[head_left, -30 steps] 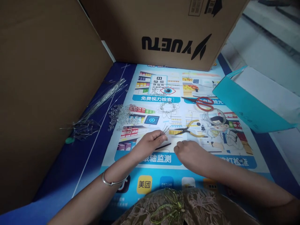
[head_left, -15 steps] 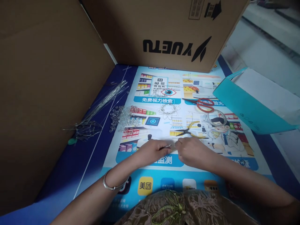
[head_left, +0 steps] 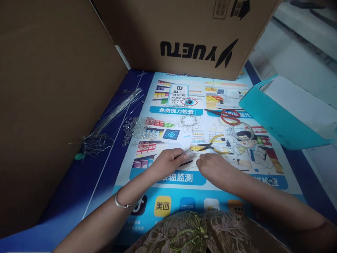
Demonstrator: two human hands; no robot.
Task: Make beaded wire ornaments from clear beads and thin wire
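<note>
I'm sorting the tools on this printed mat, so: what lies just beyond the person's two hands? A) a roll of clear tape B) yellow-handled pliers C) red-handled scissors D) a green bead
B: the yellow-handled pliers lie on the mat right past the left hand and right hand; the red-handled scissors lie farther away.

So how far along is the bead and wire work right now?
Looks done: two small wired bead pieces lie finished on the printed mat. In hand: the left hand pinches a few thin wires, with the right hand close beside them. Left: a heap of loose clear beads and a long wire bundle unused; the pliers lie idle.
</note>
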